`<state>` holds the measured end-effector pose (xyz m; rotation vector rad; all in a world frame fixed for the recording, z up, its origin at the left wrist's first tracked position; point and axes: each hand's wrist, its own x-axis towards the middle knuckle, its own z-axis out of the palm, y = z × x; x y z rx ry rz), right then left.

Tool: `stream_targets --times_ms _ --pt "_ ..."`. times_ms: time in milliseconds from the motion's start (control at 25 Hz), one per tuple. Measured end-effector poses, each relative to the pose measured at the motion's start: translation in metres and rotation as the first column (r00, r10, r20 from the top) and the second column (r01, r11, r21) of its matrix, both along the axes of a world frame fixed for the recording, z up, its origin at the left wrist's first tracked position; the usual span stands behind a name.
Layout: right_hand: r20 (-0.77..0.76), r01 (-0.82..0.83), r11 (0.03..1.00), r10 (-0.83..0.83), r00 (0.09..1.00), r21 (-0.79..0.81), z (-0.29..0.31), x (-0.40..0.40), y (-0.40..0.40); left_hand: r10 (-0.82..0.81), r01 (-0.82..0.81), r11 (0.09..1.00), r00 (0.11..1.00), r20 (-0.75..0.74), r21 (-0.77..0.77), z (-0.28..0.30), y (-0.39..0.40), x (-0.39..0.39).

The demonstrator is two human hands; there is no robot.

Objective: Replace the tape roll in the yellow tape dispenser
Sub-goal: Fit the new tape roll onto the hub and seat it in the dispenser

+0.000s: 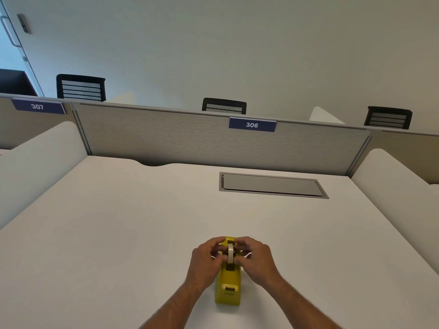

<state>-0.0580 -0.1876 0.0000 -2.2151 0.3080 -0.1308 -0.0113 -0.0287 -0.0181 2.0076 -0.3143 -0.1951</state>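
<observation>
The yellow tape dispenser (228, 287) stands on the white desk (118, 233), lengthwise, with its cutter end toward me. A pale tape roll (230, 252) sits upright in the dispenser's far half. My left hand (206, 258) pinches the roll from the left side. From the right, my right hand (255, 257) pinches the same roll. Fingers of both hands curl over the dispenser's far end and hide the roll's hub.
A grey hinged cable hatch (273, 185) lies flush in the desk at the back right. A grey partition (190, 138) labelled 306 closes the far edge. White curved side panels flank the desk. Black mesh chairs (224, 106) stand beyond the partition.
</observation>
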Motion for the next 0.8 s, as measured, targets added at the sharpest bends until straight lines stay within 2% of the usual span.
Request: stream_targets --times_ms 520,800 --pt "-0.011 -0.064 0.975 0.063 0.998 -0.215 0.0037 -0.0001 0.0011 0.041 -0.041 0.999 0.999 0.003 0.024 0.0000 -0.0065 0.0015" --pt "-0.031 -0.105 0.927 0.101 0.994 -0.361 0.0046 -0.0011 0.0036 0.031 -0.037 0.992 0.998 0.051 0.117 0.0004 -0.0071 0.0028"
